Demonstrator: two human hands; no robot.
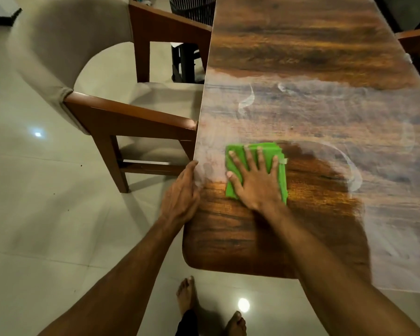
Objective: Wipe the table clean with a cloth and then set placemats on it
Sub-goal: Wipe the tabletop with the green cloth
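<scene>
The right hand (255,180) lies flat on the folded green cloth (237,150), fingers straight and spread, gripping nothing. A wide palm like that spreads the push over the whole pad, which suits scrubbing better than a pinch would. The left hand (182,192) rests along the edge of the table (301,44), fingers relaxed over the rim and holding nothing, probably to steady the body while the other arm leans in. The two hands are near each other but apart, with a narrow strip of tabletop between them. The cloth sits directly under the right hand, its edges showing beyond the fingertips and past the little finger, just to the right of the left hand. A whitish film (301,112) covers the wood ahead of the right fingertips and out to that hand's right, while the patch by the wrist looks dark and clean, so the wiping seems partway done. A chair (121,117) stands on the left hand's outer side. No placemats are in view
</scene>
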